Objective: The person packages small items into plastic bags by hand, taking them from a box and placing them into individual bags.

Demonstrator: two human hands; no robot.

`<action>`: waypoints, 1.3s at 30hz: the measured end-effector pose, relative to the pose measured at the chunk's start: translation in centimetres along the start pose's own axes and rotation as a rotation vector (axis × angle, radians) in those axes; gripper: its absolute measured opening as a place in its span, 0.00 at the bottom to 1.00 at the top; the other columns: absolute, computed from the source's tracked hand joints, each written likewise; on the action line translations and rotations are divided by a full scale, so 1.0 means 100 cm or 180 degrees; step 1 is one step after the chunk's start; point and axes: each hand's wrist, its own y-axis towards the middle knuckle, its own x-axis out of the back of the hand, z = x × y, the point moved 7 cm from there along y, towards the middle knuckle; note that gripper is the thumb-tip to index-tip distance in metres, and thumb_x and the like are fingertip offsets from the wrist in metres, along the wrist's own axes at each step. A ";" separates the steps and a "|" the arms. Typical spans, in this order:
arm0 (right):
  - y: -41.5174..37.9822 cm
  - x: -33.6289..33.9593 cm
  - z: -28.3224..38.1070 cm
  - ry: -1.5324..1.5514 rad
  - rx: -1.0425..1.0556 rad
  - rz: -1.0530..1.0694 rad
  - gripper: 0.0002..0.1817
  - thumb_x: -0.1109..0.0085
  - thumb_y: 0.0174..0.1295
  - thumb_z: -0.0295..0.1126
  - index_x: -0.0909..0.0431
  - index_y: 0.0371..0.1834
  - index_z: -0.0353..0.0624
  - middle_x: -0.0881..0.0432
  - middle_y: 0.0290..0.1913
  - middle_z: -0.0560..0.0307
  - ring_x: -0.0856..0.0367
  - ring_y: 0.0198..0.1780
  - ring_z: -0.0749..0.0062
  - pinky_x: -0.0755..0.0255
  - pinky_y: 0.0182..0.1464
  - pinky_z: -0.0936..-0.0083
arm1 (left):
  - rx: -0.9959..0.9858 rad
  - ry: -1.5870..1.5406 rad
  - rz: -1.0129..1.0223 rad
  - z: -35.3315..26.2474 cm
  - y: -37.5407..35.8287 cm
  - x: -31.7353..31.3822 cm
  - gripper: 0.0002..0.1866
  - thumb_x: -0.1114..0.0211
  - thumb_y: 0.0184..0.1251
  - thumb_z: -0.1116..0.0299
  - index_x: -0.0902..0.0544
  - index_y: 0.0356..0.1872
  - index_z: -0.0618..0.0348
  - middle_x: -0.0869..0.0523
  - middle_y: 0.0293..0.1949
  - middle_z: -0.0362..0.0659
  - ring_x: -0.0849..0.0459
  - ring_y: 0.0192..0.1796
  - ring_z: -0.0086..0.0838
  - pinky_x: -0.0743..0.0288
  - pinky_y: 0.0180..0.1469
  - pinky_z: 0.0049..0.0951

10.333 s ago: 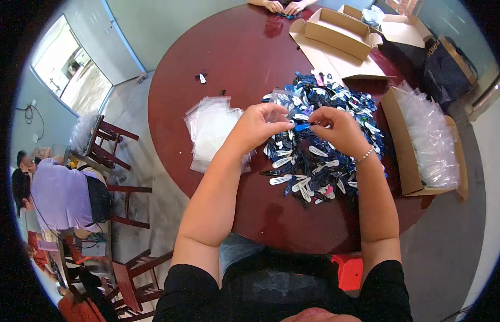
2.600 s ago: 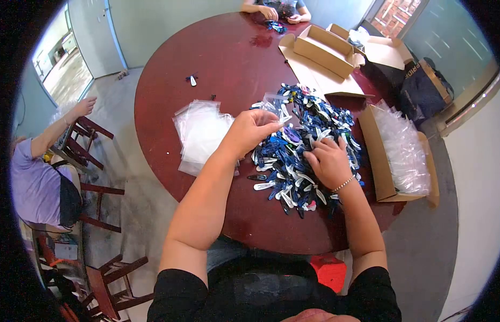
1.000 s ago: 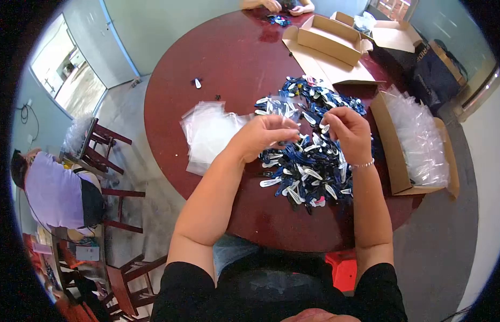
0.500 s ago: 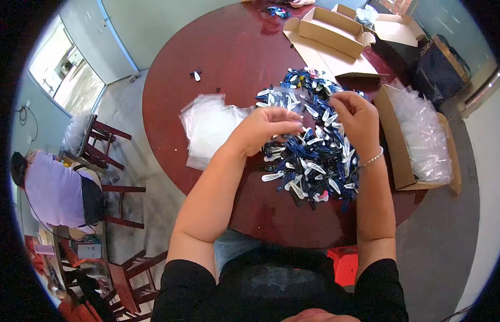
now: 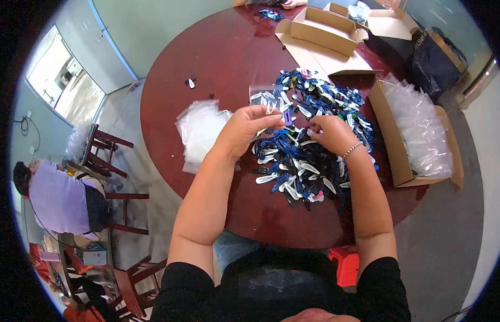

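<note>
A large heap of snap hair clips [image 5: 302,163], mostly dark blue, black and white, lies in front of me. My left hand [image 5: 245,127] is closed above the heap's left side, with a purple hair clip [image 5: 287,118] at its thumb and fingertips. My right hand [image 5: 336,135] reaches down into the heap from the right, thumb and fingers pinched together at the clips; what they pinch is hidden. Just beyond my left hand lies a clear plastic bag [image 5: 261,90] with white clips showing at it. Flat clear bags [image 5: 203,134] are stacked left of my left hand.
On the right side of the round red table [image 5: 169,115] stands a cardboard box [image 5: 390,137] full of clear plastic sleeves [image 5: 422,134]. Open cardboard boxes [image 5: 322,37] are at the back. Another person's hand shows at the far edge; a seated person [image 5: 62,196] is at left.
My right hand has moved down and left into the heap. My left hand has shifted slightly left, and a purple clip now shows at its fingertips.
</note>
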 end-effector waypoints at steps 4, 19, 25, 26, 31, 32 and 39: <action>0.004 -0.007 -0.010 0.0446 -0.0171 0.0237 0.11 0.33 0.52 0.35 0.16 0.36 0.42 0.15 0.33 0.50 0.16 0.38 0.57 0.23 0.43 0.64 | 0.0055 -0.0029 0.0066 0.002 0.000 -0.004 0.14 0.34 0.65 0.64 0.19 0.48 0.59 0.13 0.41 0.42 0.15 0.45 0.25 0.25 0.46 0.28; 0.005 -0.011 -0.009 0.0512 -0.0020 0.0308 0.09 0.36 0.53 0.32 0.15 0.35 0.41 0.15 0.33 0.47 0.17 0.37 0.54 0.24 0.42 0.64 | 0.0074 0.0179 0.0102 0.008 0.001 -0.007 0.16 0.34 0.64 0.63 0.18 0.49 0.61 0.12 0.41 0.42 0.15 0.45 0.23 0.27 0.44 0.23; 0.007 0.016 -0.017 0.1383 -0.0011 -0.0196 0.11 0.39 0.53 0.30 0.16 0.38 0.39 0.16 0.31 0.49 0.19 0.31 0.61 0.25 0.39 0.70 | 0.0085 0.0209 0.0098 0.007 0.000 -0.007 0.15 0.34 0.65 0.64 0.19 0.49 0.60 0.13 0.41 0.42 0.15 0.45 0.25 0.25 0.45 0.26; 0.006 0.019 -0.018 0.1595 -0.0069 -0.0285 0.10 0.39 0.55 0.28 0.17 0.38 0.35 0.16 0.31 0.55 0.20 0.31 0.70 0.25 0.38 0.74 | 0.0091 0.0259 0.0085 0.006 -0.001 -0.007 0.16 0.34 0.64 0.63 0.19 0.49 0.60 0.13 0.41 0.42 0.15 0.45 0.25 0.25 0.45 0.26; 0.003 0.036 -0.010 0.2417 -0.0188 -0.0397 0.08 0.38 0.58 0.25 0.19 0.38 0.31 0.17 0.32 0.61 0.22 0.33 0.82 0.27 0.37 0.81 | 0.0114 0.0286 0.0097 0.004 -0.002 -0.012 0.17 0.33 0.63 0.63 0.19 0.49 0.60 0.13 0.41 0.42 0.15 0.45 0.25 0.25 0.46 0.26; 0.002 0.041 -0.006 0.2455 -0.0119 -0.0480 0.08 0.38 0.58 0.26 0.19 0.37 0.32 0.17 0.32 0.61 0.22 0.33 0.82 0.27 0.37 0.81 | 0.0122 0.0301 0.0129 0.004 -0.003 -0.013 0.17 0.32 0.63 0.63 0.19 0.49 0.60 0.13 0.41 0.42 0.15 0.45 0.25 0.26 0.46 0.25; -0.006 0.055 0.013 0.1809 0.0003 -0.0570 0.05 0.38 0.58 0.24 0.19 0.36 0.36 0.20 0.29 0.66 0.25 0.30 0.85 0.30 0.32 0.82 | 0.0082 0.0358 0.0189 0.001 -0.004 -0.017 0.16 0.32 0.62 0.63 0.18 0.47 0.60 0.13 0.41 0.41 0.15 0.45 0.23 0.26 0.45 0.24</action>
